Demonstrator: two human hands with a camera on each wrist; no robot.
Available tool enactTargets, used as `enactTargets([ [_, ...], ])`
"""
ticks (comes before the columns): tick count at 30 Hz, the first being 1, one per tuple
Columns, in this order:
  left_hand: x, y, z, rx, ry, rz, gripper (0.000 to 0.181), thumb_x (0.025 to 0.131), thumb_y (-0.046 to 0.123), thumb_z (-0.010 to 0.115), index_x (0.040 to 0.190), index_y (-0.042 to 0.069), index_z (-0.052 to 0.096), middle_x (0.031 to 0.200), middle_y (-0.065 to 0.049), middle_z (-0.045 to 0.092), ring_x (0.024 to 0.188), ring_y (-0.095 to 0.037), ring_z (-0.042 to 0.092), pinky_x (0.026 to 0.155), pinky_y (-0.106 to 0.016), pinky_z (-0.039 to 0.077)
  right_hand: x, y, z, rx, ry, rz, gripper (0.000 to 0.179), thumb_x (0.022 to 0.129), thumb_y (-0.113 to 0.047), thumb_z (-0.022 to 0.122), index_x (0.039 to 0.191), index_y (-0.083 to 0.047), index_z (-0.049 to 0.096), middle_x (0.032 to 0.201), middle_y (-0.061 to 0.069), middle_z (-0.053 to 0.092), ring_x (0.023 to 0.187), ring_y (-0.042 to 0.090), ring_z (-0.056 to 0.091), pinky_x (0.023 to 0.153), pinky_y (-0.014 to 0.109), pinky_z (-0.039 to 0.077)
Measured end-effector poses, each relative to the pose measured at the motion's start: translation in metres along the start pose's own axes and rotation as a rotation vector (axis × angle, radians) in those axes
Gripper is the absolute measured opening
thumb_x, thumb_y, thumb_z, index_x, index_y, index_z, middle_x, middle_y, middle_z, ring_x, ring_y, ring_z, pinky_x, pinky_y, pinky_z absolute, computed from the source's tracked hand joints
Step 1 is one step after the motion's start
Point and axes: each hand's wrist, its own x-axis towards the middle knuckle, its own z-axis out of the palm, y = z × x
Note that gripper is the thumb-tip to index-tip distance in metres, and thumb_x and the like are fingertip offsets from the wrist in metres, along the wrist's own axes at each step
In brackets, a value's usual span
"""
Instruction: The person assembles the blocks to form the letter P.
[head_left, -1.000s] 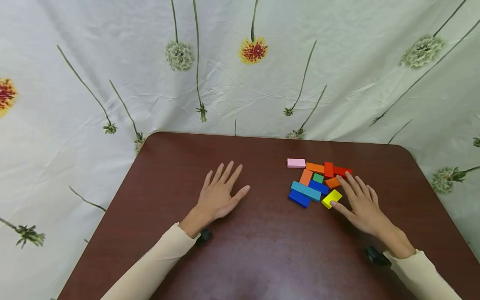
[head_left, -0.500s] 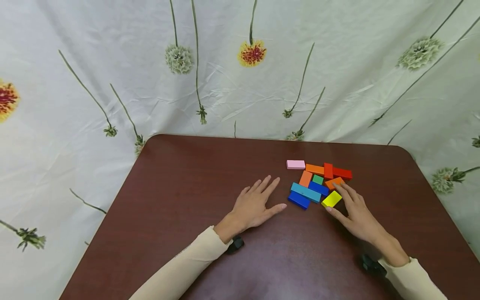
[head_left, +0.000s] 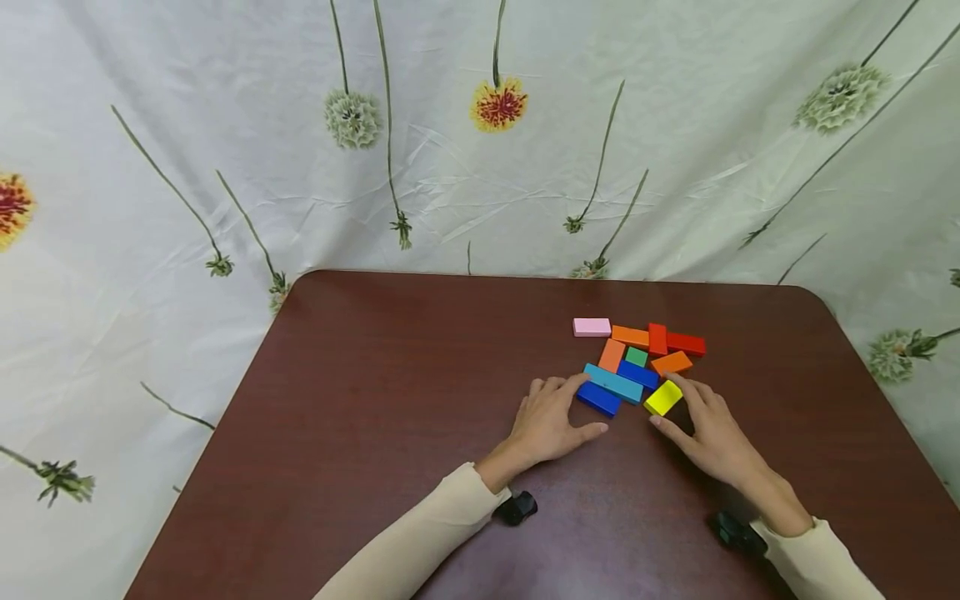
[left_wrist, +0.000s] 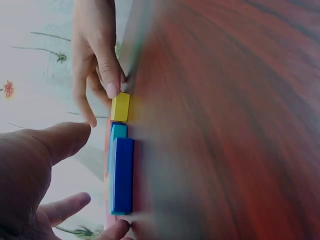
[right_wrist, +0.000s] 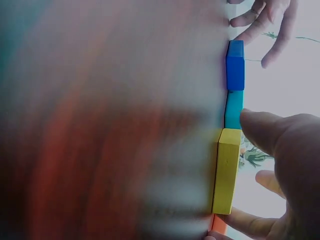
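Note:
My left hand [head_left: 546, 423] is at the left side of a cluster of coloured blocks, fingers spread and thumb apart. Its fingertips are by the dark blue block [head_left: 598, 400] and the light blue block [head_left: 613, 383]; whether they touch is unclear. On the right, my right hand [head_left: 711, 433] has thumb and index finger on either side of the yellow block [head_left: 663, 398], without a visible pinch. In the right wrist view the yellow block [right_wrist: 227, 172] lies flat, the thumb [right_wrist: 262, 127] standing off it and a finger near its far end.
Behind lie a pink block [head_left: 592, 327], orange blocks [head_left: 630, 337], red blocks [head_left: 686, 344], a green block [head_left: 636, 357] and another blue block [head_left: 638, 374]. The brown table [head_left: 390, 358] ends at a flowered cloth [head_left: 435, 167].
My left hand has moved right across the table to the blue blocks. The right hand has drawn slightly back from the red and orange blocks to the yellow one. The blocks look unmoved.

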Motion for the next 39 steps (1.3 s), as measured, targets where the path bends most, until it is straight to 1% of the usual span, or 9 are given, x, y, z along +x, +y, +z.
enactTargets([
  [4,0.008,0.008,0.007,-0.086,0.005,-0.066,0.065,0.087,0.050,0.074,0.141,0.024,0.051,0.135,-0.009,0.055,0.113,-0.025,0.043,0.085,-0.037,0.041,0.000,0.000,0.001,-0.016,0.004,-0.004,0.076,0.097,-0.040,0.065,0.153,-0.003,0.030,0.145,0.035,0.038,0.130,0.057,0.033,0.099,0.076,0.033],
  [6,0.012,0.013,0.010,-0.120,0.009,-0.107,0.061,0.085,0.048,0.076,0.135,0.023,0.053,0.128,-0.010,0.054,0.111,-0.024,0.042,0.083,-0.036,0.037,0.001,0.000,0.001,-0.026,0.008,-0.005,0.074,0.097,-0.040,0.065,0.152,-0.003,0.032,0.144,0.035,0.039,0.130,0.057,0.033,0.099,0.076,0.033],
  [10,0.018,0.021,0.017,-0.146,0.036,-0.177,0.056,0.083,0.046,0.079,0.124,0.020,0.052,0.115,-0.010,0.048,0.107,-0.025,0.038,0.081,-0.037,0.030,0.002,0.000,0.003,-0.049,0.026,-0.020,0.067,0.096,-0.034,0.067,0.147,-0.001,0.039,0.142,0.034,0.042,0.128,0.056,0.035,0.099,0.075,0.033],
  [15,0.023,0.027,0.024,-0.144,0.099,-0.220,0.051,0.083,0.043,0.080,0.117,0.017,0.051,0.110,-0.010,0.047,0.104,-0.025,0.037,0.080,-0.038,0.028,0.002,-0.002,0.003,-0.083,0.042,-0.056,0.055,0.096,-0.025,0.068,0.140,-0.001,0.047,0.138,0.033,0.045,0.127,0.055,0.038,0.101,0.073,0.033],
  [21,0.025,0.029,0.029,-0.122,0.152,-0.241,0.049,0.084,0.040,0.080,0.114,0.017,0.049,0.108,-0.010,0.047,0.102,-0.026,0.038,0.079,-0.039,0.027,0.002,-0.002,0.004,-0.106,0.042,-0.082,0.052,0.095,-0.021,0.069,0.138,0.000,0.049,0.137,0.032,0.047,0.126,0.055,0.040,0.102,0.072,0.033],
  [27,0.026,0.027,0.033,-0.120,0.191,-0.244,0.051,0.081,0.042,0.082,0.112,0.017,0.049,0.107,-0.009,0.048,0.101,-0.025,0.038,0.078,-0.038,0.027,0.003,-0.003,0.004,-0.113,0.037,-0.071,0.054,0.096,-0.028,0.068,0.138,0.002,0.049,0.138,0.032,0.047,0.125,0.055,0.041,0.101,0.072,0.034],
  [29,0.025,0.026,0.034,-0.143,0.201,-0.243,0.052,0.081,0.040,0.083,0.115,0.016,0.051,0.109,-0.009,0.049,0.103,-0.025,0.039,0.078,-0.038,0.028,0.003,-0.003,0.004,-0.116,0.030,-0.062,0.056,0.096,-0.030,0.067,0.138,0.002,0.048,0.138,0.032,0.046,0.125,0.056,0.041,0.100,0.072,0.034],
  [32,0.024,0.023,0.033,-0.201,0.216,-0.246,0.054,0.078,0.034,0.086,0.117,0.016,0.054,0.114,-0.010,0.052,0.106,-0.024,0.041,0.080,-0.038,0.029,0.002,-0.004,0.004,-0.121,0.021,-0.054,0.058,0.096,-0.032,0.067,0.139,0.003,0.046,0.139,0.032,0.045,0.124,0.057,0.040,0.099,0.073,0.035],
  [39,0.023,0.015,0.028,-0.339,0.221,-0.245,0.051,0.071,0.022,0.090,0.113,0.015,0.062,0.118,-0.011,0.056,0.109,-0.025,0.045,0.083,-0.039,0.033,0.002,-0.005,0.002,-0.125,0.007,-0.055,0.061,0.096,-0.033,0.068,0.140,0.002,0.045,0.139,0.032,0.045,0.124,0.056,0.040,0.099,0.073,0.035],
])
